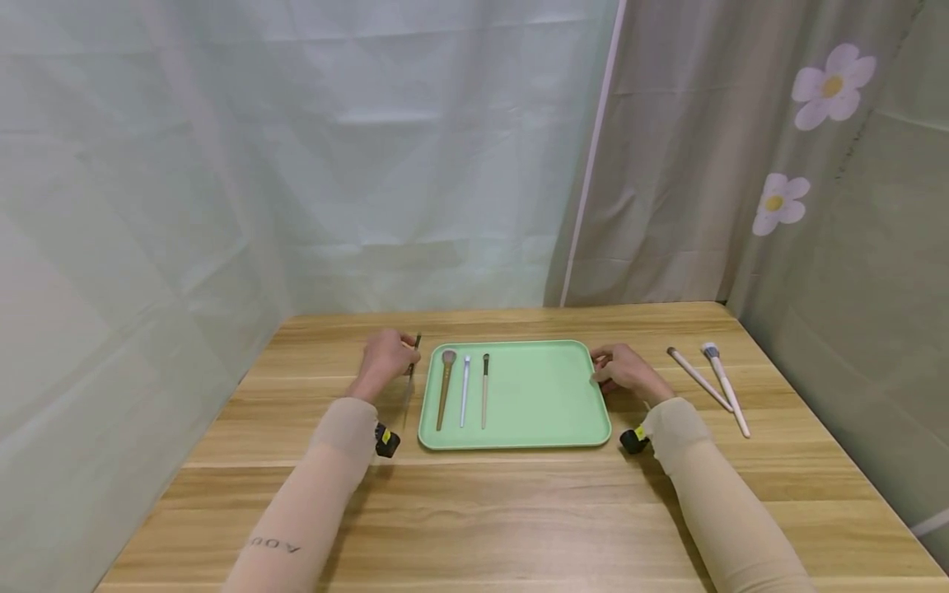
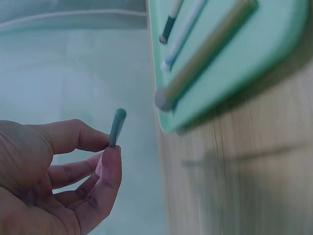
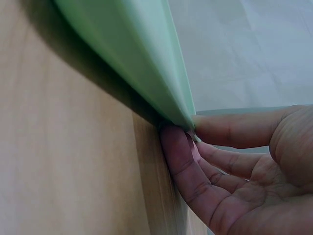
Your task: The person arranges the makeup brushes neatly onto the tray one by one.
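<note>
Between thumb and forefinger my left hand (image 1: 387, 357) pinches a slim, dark makeup brush (image 1: 412, 367), held just left of the green tray (image 1: 549, 395). The left wrist view catches the brush (image 2: 117, 127) nearly end-on above the table. On the right, my right hand (image 1: 624, 367) grips the tray's edge, thumb and forefinger around the rim (image 3: 176, 105). Inside the tray's left half lie a brown makeup brush (image 1: 444, 391), a thin pale lilac brush (image 1: 465, 392) and a slim brush with a dark upper part (image 1: 485, 392), roughly side by side.
Two light-handled makeup brushes lie on the wooden table (image 1: 504, 519) right of my right hand: a smaller one (image 1: 700, 379) and a larger one with a bluish head (image 1: 726, 390), their handles meeting. Curtains (image 1: 415, 165) hang behind the table and along its sides.
</note>
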Available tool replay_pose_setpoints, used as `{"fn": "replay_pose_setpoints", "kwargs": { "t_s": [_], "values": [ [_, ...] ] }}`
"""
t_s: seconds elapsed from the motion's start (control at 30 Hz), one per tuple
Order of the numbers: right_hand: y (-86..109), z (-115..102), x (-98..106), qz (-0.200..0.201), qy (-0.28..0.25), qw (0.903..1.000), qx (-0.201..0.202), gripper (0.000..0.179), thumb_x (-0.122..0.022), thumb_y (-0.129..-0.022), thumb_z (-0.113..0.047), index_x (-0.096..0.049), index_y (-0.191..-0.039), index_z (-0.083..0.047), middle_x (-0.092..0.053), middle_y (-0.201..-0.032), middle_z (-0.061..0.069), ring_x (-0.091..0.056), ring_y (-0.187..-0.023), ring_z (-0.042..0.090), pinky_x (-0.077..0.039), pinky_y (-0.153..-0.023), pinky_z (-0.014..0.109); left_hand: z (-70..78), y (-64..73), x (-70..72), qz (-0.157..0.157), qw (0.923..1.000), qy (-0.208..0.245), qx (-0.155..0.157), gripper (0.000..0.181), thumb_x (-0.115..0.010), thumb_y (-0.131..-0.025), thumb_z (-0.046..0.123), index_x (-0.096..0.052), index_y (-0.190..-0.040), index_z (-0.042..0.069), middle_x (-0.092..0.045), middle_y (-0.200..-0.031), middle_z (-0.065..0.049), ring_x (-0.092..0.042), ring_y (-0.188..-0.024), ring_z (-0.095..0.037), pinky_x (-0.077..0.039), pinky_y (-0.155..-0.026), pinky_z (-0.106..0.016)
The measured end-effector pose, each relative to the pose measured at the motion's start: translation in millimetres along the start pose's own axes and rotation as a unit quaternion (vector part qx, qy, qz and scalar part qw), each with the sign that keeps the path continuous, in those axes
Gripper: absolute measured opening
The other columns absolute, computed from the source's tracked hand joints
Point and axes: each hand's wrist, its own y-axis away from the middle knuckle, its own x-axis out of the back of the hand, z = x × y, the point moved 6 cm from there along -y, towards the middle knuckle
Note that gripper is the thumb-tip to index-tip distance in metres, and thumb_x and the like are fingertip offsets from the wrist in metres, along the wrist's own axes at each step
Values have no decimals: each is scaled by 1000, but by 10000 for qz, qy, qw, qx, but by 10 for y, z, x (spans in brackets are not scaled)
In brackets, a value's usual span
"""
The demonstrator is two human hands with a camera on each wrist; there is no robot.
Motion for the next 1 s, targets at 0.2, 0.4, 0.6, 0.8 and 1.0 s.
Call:
{"fn": "replay_pose_setpoints", "kwargs": {
  "t_s": [0.2, 0.4, 0.6, 0.8, 1.0],
  "values": [
    [-3, 5, 0, -9, 10, 10000, 52, 56, -65, -93, 8, -44, -144, 19, -57, -113, 27, -63, -85, 24, -62, -73, 37, 200, 22, -139, -10, 9998, 193, -63, 32, -66, -94, 3, -71, -125, -4, -77, -101, -20, -73, -68, -17, -58, -62, -26],
    [-19, 23, -5, -44, -95, 9999, 3, 58, -64, -92, 8, -42, -146, 19, -56, -106, 20, -61, -83, 21, -61, -72, 35, 326, 41, -286, -245, 9986, 471, 39, 39, -78, -94, 14, -69, -129, -2, -77, -98, -17, -70, -68, -18, -52, -62, -26],
    [-31, 37, 4, -21, -70, 10000, -42, 59, -64, -91, 9, -42, -145, 20, -56, -103, 19, -61, -82, 21, -61, -71, 34, 414, 28, -387, -330, 9980, 516, 122, 33, -71, -97, 6, -70, -130, 0, -77, -96, -19, -75, -78, -30, -50, -55, -23],
    [-45, 52, 9, -4, -26, 10000, -67, 60, -65, -92, 8, -42, -146, 19, -56, -106, 21, -62, -83, 23, -61, -71, 34, 514, 22, -463, -373, 9984, 403, 111, 33, -67, -96, 3, -70, -129, 1, -76, -80, -15, -75, -78, -34, -40, -47, -21],
    [-29, 32, 5, -52, -69, 9999, -62, 59, -63, -93, 8, -40, -147, 20, -57, -109, 23, -63, -85, 23, -62, -74, 36, 589, 23, -553, -361, 9976, 593, 21, 32, -69, -96, 1, -70, -128, -1, -77, -89, -14, -76, -77, -30, -61, -65, -32]
  ]
}}
